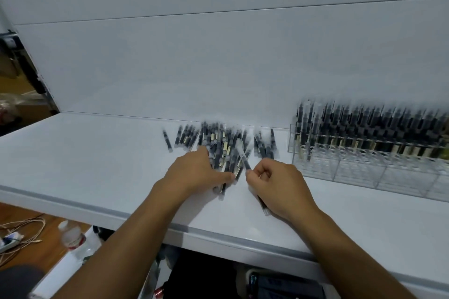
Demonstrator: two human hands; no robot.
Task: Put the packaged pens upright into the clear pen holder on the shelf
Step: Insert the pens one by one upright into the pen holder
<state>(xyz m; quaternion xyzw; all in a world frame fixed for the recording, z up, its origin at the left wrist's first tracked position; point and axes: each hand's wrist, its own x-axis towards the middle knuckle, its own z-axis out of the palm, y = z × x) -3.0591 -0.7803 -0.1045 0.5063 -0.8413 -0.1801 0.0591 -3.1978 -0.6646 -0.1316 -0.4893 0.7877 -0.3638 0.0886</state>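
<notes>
On the shelf [97, 165], left hand [194, 170] open on pen pile [218, 143], right hand [279, 184] pinching a pen [243, 156], holder [364, 170] beside.

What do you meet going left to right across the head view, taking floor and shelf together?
Water bottle → left hand resting on the pen pile → right hand pinching a packaged pen → clear pen holder. The pile overlaps both hands, so it has no place of its own in the order.

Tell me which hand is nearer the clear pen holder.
Right. The right hand, pinching a pen, sits left of the clear pen holder; the left hand is farther left, on the loose pens.
</notes>
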